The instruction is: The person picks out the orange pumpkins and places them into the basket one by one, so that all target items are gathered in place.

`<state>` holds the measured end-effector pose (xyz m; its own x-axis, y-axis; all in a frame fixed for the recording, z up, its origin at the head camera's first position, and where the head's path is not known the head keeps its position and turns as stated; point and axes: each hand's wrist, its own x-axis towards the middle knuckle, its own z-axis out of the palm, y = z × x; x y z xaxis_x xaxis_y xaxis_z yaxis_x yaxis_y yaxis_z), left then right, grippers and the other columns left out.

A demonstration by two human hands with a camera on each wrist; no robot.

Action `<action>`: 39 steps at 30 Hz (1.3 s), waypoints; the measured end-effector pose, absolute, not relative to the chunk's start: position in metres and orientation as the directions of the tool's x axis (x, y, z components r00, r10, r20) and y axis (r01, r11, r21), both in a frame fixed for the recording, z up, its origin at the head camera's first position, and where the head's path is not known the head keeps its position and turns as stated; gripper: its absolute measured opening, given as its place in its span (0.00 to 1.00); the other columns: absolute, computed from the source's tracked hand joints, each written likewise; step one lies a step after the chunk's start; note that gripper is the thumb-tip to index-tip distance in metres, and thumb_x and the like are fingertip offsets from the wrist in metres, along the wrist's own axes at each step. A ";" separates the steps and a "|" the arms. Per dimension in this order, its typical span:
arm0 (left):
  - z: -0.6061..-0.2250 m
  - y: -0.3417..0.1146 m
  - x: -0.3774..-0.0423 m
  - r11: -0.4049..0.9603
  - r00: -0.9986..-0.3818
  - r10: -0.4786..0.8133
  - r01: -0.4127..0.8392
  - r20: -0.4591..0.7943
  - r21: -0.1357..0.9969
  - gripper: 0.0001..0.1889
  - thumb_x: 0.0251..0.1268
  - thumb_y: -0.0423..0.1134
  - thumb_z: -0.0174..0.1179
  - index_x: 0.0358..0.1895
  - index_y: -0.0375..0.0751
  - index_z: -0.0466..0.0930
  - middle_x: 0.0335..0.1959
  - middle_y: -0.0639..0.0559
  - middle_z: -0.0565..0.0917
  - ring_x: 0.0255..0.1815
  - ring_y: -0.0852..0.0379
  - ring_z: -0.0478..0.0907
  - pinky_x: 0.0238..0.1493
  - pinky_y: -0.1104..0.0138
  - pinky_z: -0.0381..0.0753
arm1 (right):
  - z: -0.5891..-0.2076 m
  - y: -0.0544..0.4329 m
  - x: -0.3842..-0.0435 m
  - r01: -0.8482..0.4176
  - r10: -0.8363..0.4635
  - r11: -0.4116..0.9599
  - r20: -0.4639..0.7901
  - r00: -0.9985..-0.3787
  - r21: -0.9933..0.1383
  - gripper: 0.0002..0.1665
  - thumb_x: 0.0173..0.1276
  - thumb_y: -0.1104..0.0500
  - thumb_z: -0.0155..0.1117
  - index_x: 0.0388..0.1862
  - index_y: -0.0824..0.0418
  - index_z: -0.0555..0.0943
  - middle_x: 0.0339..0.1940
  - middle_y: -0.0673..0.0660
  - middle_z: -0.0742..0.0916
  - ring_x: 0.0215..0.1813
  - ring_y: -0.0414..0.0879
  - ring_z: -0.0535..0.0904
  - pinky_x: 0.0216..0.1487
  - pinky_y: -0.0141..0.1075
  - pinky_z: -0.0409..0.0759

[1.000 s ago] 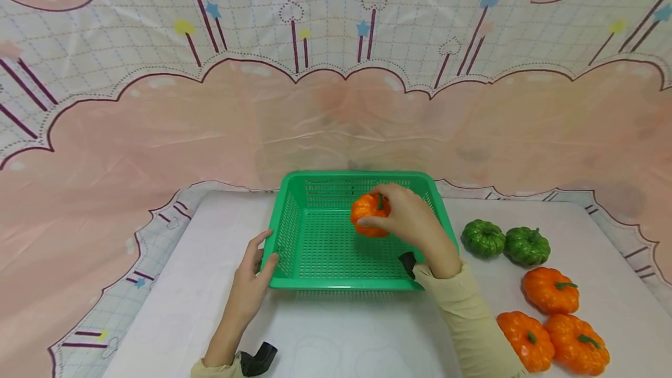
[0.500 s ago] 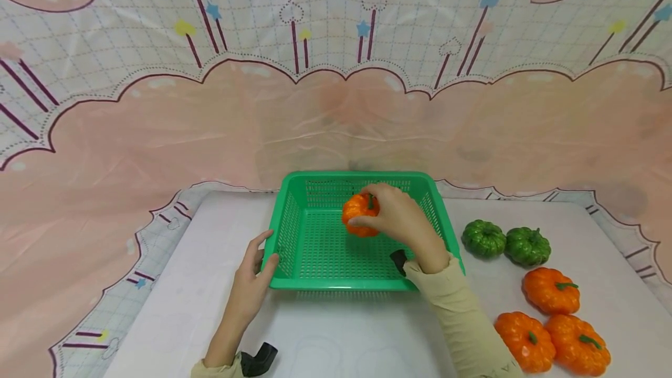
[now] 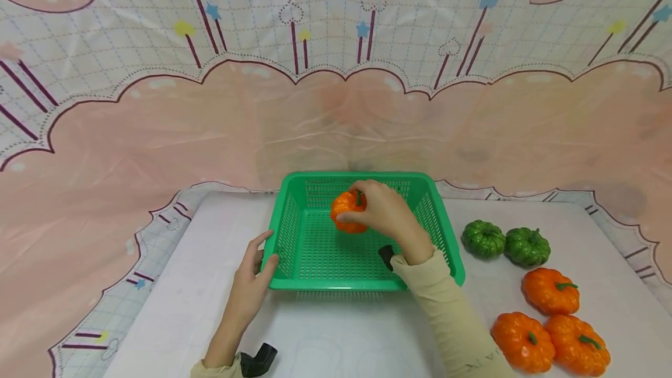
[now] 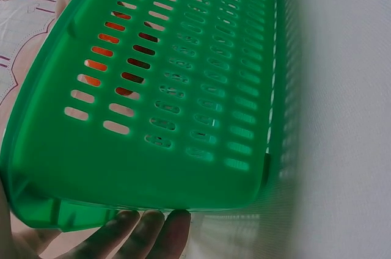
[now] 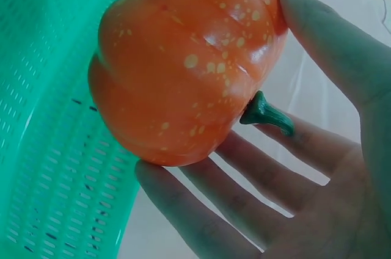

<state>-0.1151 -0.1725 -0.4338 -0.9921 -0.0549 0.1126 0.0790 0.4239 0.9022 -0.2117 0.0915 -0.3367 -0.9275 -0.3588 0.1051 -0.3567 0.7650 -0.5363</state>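
My right hand [image 3: 387, 214] holds a small orange pumpkin [image 3: 347, 212] with a green stem over the green plastic basket [image 3: 367, 284]. In the right wrist view, thumb and fingers press the pumpkin [image 5: 183, 63] from opposite sides, its stem pointing toward the palm. At the basket's left side, my left hand [image 3: 252, 279] grips the rim, thumb near the front corner. The left wrist view shows fingertips [image 4: 174, 234] against the basket's outer wall [image 4: 122, 173], and orange shows through its slots.
Right of the basket, two green pumpkins [image 3: 527, 247] sit side by side on the white table [image 3: 336, 337]. Nearer the front right lie three orange pumpkins [image 3: 551, 290]. A printed pink and white cloth [image 3: 336, 115] hangs behind the table.
My right hand has carried the orange pumpkin leftward over the basket. The left hand stays on the rim, and the basket and other pumpkins keep their places.
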 end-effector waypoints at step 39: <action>-0.436 -0.173 -0.115 0.435 -0.987 -0.045 0.118 0.152 0.893 0.25 0.79 0.41 0.50 0.75 0.52 0.60 0.54 0.37 0.82 0.54 0.43 0.81 0.48 0.56 0.77 | -0.369 0.061 -0.244 -0.384 -0.419 0.796 0.030 -0.907 -0.468 0.33 0.59 0.45 0.76 0.57 0.63 0.80 0.47 0.56 0.86 0.45 0.49 0.81 0.46 0.42 0.80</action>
<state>-0.1153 -0.1730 -0.4358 -0.9873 -0.0453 0.1520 0.1175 0.4347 0.8929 -0.2442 0.0612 -0.3688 -0.9073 -0.4195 0.0301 -0.3835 0.7959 -0.4684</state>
